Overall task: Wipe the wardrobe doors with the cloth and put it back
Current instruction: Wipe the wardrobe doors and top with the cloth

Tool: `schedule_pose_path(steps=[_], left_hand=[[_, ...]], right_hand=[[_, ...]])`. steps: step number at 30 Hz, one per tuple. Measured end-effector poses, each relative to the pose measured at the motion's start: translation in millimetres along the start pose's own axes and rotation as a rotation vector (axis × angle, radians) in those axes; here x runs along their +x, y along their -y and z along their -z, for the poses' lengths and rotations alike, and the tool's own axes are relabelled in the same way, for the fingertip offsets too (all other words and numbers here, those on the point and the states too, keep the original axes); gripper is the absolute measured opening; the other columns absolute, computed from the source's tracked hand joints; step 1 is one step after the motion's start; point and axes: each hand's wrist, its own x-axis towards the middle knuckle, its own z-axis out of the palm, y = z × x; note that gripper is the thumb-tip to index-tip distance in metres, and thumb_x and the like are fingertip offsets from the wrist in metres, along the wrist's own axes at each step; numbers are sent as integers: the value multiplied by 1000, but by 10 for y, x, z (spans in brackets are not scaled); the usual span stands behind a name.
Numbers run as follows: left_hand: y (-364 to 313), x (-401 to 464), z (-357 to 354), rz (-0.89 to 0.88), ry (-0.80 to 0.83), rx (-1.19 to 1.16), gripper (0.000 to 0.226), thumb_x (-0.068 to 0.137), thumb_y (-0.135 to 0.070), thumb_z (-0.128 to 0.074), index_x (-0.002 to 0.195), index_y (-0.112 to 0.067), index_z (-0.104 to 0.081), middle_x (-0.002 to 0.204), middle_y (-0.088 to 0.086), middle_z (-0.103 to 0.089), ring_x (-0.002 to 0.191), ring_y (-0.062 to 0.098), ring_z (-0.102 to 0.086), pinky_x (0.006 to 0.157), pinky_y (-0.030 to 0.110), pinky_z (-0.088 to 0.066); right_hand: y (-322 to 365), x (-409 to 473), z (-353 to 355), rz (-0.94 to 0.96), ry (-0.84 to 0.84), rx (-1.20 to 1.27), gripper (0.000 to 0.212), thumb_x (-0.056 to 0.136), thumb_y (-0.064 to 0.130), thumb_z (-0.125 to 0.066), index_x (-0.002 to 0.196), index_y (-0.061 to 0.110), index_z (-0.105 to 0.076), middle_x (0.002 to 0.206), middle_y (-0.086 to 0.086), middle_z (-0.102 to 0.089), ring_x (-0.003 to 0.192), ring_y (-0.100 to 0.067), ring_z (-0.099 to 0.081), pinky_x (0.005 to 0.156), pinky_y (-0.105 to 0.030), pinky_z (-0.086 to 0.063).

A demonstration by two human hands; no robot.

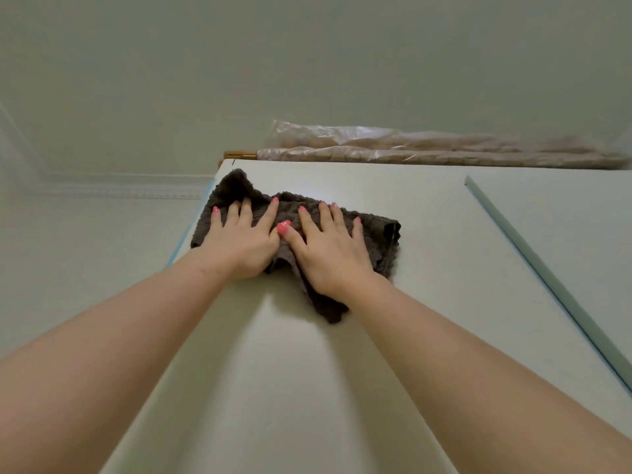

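2 hands flat on the cloth, high on the wardrobe door
Left hand [239,241] and right hand [328,251] press the dark cloth [376,234] against the pale wardrobe door [427,268], fingers spread, not clenched

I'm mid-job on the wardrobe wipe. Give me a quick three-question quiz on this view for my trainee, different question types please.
1. True or false: both hands lie flat on the dark cloth.
2. Which part of the wardrobe door is the cloth on? A) near its top left corner B) beside the gap to the next door C) far down its face
3. Fill in: the plastic-wrapped rolls lie on ___ of the wardrobe.

Key:
1. True: the left hand and the right hand press on it side by side, fingers spread.
2. A
3. top
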Motion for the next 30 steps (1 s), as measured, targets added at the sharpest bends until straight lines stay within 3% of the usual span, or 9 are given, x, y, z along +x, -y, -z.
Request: schedule_pose_path(steps=[9,13,17,22,30], left_hand=[[-804,201,15,14,-94,-151,64,94,-61,-11,150,-35,4,159,14,5,146,29,7,115,49,12],[-1302,73,11,-27,-108,-158,62,95,-59,-10,150,-34,4,159,14,6,146,29,8,115,52,13],[-1550,-161,-19,-70,-105,-185,58,97,-54,-10,150,-35,4,159,12,7,146,28,10,115,52,14],[-1678,-625,-108,-92,-100,-212,55,99,-50,-11,150,-37,3,160,12,5,146,27,9,115,52,13],[-1514,-1158,-77,-110,-51,-91,54,101,-39,-14,151,-28,5,158,19,4,146,29,7,117,50,7]], right_hand=[[-833,-60,265,-36,15,-171,53,100,42,-10,152,31,1,161,-1,7,147,-27,12,116,-57,3],[-1244,-328,368,-70,36,-242,55,100,39,-13,151,32,5,161,-2,11,146,-30,12,116,-58,0],[-1431,-633,387,-134,2,-167,56,98,52,-12,150,39,3,160,-3,11,147,-27,12,117,-53,3],[-1427,-1156,353,-230,6,-162,61,91,65,-7,147,46,6,159,-9,15,145,-31,16,116,-53,7],[-872,-1686,242,-305,30,-146,63,93,59,-4,148,34,14,157,-16,19,142,-41,20,112,-63,7]])
